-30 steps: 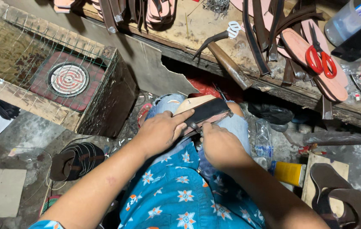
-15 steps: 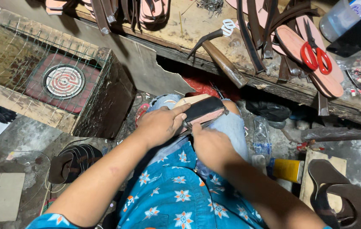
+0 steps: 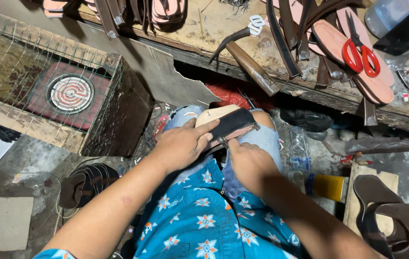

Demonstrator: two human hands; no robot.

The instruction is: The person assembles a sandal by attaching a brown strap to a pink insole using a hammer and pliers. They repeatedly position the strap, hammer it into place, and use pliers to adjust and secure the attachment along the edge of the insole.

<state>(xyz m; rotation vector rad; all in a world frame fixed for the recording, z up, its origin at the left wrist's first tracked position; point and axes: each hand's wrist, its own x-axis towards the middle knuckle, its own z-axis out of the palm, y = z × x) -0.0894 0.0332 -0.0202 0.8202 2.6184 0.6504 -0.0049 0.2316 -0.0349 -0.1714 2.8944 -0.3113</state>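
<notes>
A sandal [image 3: 226, 122] with a tan sole and a wide black strap rests on my knees, over torn blue jeans. My left hand [image 3: 183, 144] lies across its near end, thumb pressed on the black strap. My right hand [image 3: 247, 160] grips the sandal's lower edge from beneath the strap, fingers curled under it. I cannot tell whether that hand holds a small tool.
A wooden workbench [image 3: 223, 29] ahead carries a hammer [image 3: 245, 55], red-handled scissors [image 3: 358, 48], pink soles and dark straps. A wire-caged box with a coil heater [image 3: 70, 93] stands left. Dark sandals [image 3: 391, 216] lie right, another pair [image 3: 84, 184] left, a plastic bottle [image 3: 300, 148] on the floor.
Both hands stay on the sandal; my right hand has shifted slightly along its lower edge. The camera view has tilted a little.
</notes>
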